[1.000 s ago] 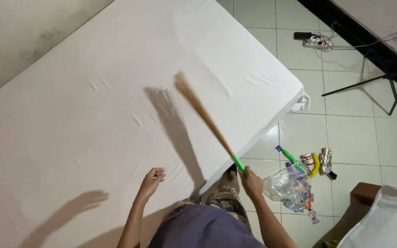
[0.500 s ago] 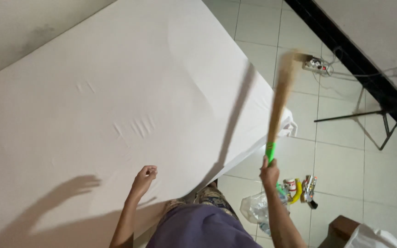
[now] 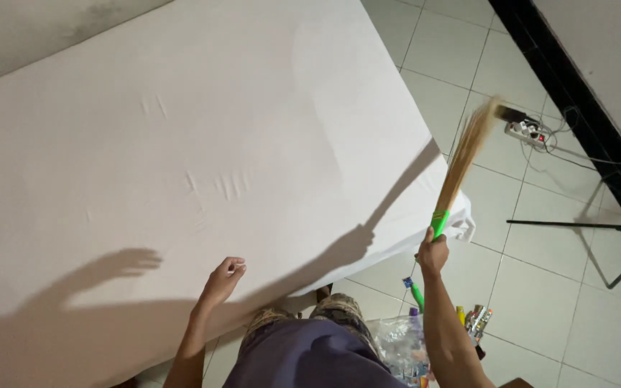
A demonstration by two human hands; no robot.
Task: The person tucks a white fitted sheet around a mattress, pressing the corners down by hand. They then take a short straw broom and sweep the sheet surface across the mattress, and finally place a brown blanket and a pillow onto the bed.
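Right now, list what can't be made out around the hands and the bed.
- Broom bristles, head view: smeared by motion blur, so their tip is unclear.
- Right hand: its grip on the green handle hides the handle's end.
- Left hand: fingers curled; whether it touches the white sheet is unclear.
- Clear bag and small items on the floor: partly behind the right arm, too small to identify.

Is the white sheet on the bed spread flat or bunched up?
Spread flat: the white sheet covers the mattress smoothly, with only a few faint creases near the middle and a small bunch at the corner by the broom.
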